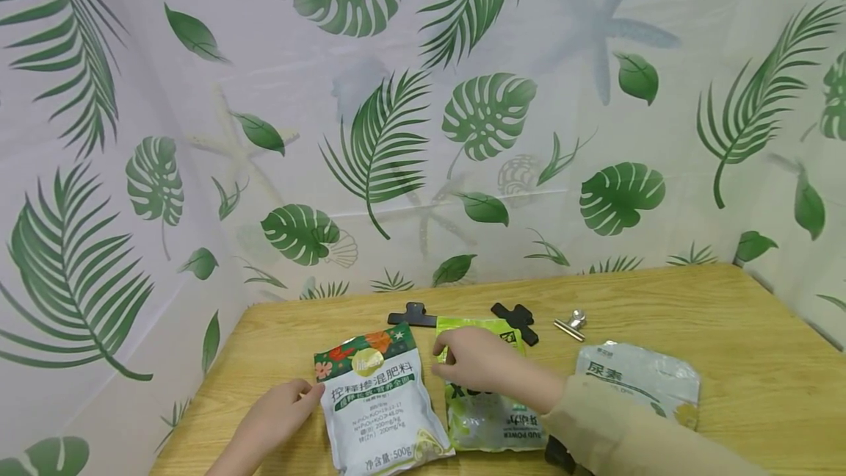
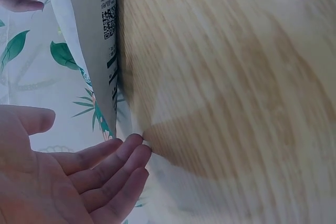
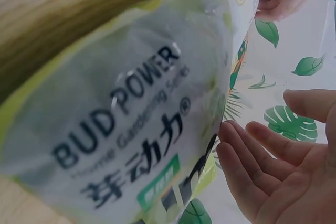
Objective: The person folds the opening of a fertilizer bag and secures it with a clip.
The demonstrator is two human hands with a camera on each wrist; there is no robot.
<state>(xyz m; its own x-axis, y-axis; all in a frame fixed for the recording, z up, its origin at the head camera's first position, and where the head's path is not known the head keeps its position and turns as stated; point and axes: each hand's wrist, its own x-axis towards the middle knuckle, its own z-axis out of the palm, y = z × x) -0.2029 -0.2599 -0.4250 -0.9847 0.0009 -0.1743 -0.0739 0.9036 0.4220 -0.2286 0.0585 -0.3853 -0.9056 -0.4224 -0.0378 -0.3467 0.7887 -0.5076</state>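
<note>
A white fertilizer bag [image 1: 373, 417] with a dark green floral top and "500g" printed on it lies on the table. At its left edge is my left hand [image 1: 280, 411]; in the left wrist view its fingers [image 2: 107, 174] are loosely extended, tips close to the bag's edge. Just right of it lies a lime-green bag [image 1: 492, 428] marked "BUD POWER". Over the upper part of that bag is my right hand [image 1: 485, 360], covering some of its print. The right wrist view has this hand's fingers [image 3: 247, 163] relaxed beside the green bag, gripping nothing.
Behind the bags lie two black clips [image 1: 413, 316] [image 1: 518, 322] and a silver bulldog clip [image 1: 571, 325]. Another white bag [image 1: 651, 377] is at the right, partly behind my right sleeve [image 1: 608, 421]. Leaf-print sheeting [image 1: 396, 167] encloses the wooden table [image 1: 740, 358].
</note>
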